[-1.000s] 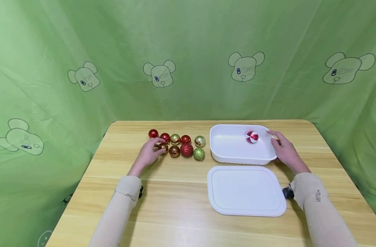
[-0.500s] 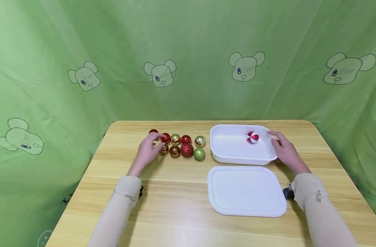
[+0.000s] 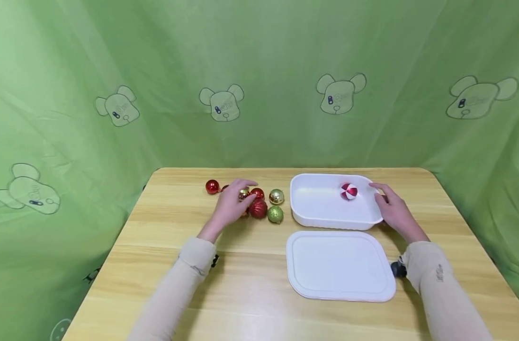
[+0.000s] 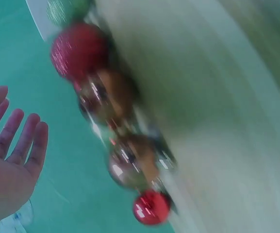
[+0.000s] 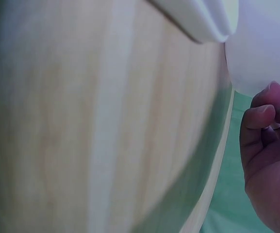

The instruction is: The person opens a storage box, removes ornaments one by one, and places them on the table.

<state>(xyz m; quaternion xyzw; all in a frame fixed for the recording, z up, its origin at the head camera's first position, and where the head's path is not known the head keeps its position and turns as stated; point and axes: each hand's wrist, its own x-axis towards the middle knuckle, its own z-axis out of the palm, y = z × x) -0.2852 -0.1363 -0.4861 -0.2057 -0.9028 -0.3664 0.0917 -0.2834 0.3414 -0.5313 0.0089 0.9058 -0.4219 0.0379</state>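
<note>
My left hand is over a cluster of Christmas baubles, thumb and fingers spread, holding nothing. Its fingers look loose and apart in the left wrist view. Near its fingertips are a shiny red bauble and a textured dark red one; several others are partly hidden behind the hand. A gold bauble and a glittery green one lie to their right. My right hand grips the right end of a white box, curled fingers at its wall. Inside sits a red-and-white bauble.
A white lid lies flat on the wooden table, in front of the box. One shiny red bauble is at the far left of the cluster. Green printed cloth hangs behind the table.
My left hand has moved right across the baubles, from the left end of the cluster to its middle, empty. The right hand and the box have stayed in place.
</note>
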